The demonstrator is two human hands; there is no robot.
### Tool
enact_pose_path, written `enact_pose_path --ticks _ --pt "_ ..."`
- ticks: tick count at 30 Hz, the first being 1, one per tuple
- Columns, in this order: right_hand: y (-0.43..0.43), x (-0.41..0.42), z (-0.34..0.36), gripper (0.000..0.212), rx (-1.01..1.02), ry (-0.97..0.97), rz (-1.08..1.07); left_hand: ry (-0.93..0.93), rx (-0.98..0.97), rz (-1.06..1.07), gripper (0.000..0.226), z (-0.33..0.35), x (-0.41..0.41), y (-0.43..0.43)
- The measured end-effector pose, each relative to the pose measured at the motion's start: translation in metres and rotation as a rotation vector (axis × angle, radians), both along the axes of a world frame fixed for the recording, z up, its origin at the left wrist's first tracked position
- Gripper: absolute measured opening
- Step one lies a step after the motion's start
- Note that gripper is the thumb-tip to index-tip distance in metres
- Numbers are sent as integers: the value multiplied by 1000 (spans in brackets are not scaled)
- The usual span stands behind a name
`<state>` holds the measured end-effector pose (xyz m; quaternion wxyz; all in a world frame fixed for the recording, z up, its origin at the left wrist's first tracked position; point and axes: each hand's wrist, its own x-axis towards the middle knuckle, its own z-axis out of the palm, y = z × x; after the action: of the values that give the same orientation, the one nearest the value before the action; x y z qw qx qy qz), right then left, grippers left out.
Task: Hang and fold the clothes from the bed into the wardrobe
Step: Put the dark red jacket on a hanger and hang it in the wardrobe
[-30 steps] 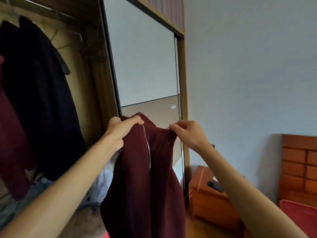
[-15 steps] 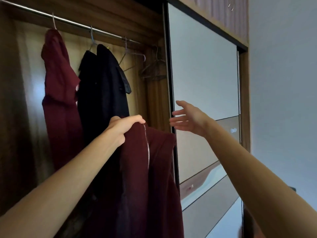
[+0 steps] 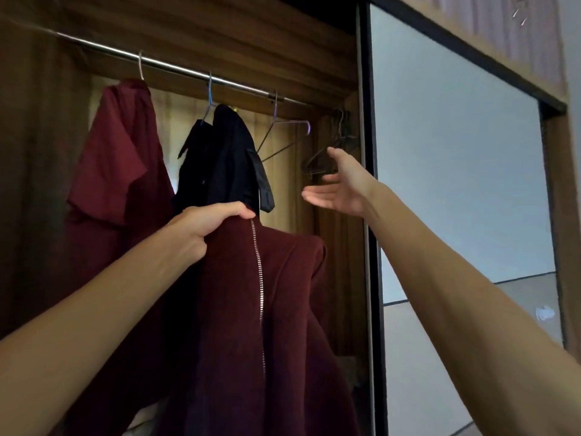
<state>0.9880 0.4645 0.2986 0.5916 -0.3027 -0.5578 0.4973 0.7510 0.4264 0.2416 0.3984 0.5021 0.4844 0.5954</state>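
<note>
Left hand (image 3: 201,226) clenched on the maroon zip jacket (image 3: 261,325), holding it up by the collar below the wardrobe rail (image 3: 176,69). Right hand (image 3: 341,190) spread wide, gripping nothing, just short of the dark empty hangers (image 3: 327,155) bunched under the rail's right end. Beyond, a red garment (image 3: 116,158) and black garment (image 3: 226,152) hang from that rail.

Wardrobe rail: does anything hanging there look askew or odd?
Yes. The empty wire hanger on the rail hangs tilted, one end kicked up. The black garment sits bunched on its hanger, a strap dangling. More empty hangers cluster in the right corner, near the open right hand.
</note>
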Motion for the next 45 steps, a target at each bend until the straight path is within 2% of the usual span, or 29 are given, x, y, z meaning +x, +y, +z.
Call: enact_pose_path --ticks 3,9,12,16,20,23,25,28,31,33,37,42,45 --pt "33 0 28 76 38 48 19 10 3 -1 56 9 1 20" --pt "94 -4 71 67 103 91 27 55 2 24 46 17 4 53" --pt "116 -15 89 59 149 131 20 18 25 81 49 16 3 64" --pt "145 -35 113 64 159 104 -52 -7 46 123 59 13 -1 75" --pt "165 -47 125 37 220 126 -146 -10 41 136 68 11 -7 82" --pt "174 -48 127 50 213 139 -134 -18 57 142 58 10 -11 87" --pt "178 -49 127 55 222 115 -133 -29 67 147 61 10 -14 91" --pt "180 -52 128 49 299 75 -157 -19 63 146 77 11 -16 94" --pt "174 -56 134 39 401 129 -183 -11 59 133 91 10 -17 92" --pt "169 -58 137 42 445 95 -242 -11 61 126 90 10 -19 91" --pt "164 -61 109 46 499 -55 -341 -1 58 100 73 5 -15 83" --pt "130 -72 27 56 579 38 -221 55 85 57 46 -18 5 71" --pt "94 -71 -25 64 558 75 -128 52 122 59 48 -38 18 65"
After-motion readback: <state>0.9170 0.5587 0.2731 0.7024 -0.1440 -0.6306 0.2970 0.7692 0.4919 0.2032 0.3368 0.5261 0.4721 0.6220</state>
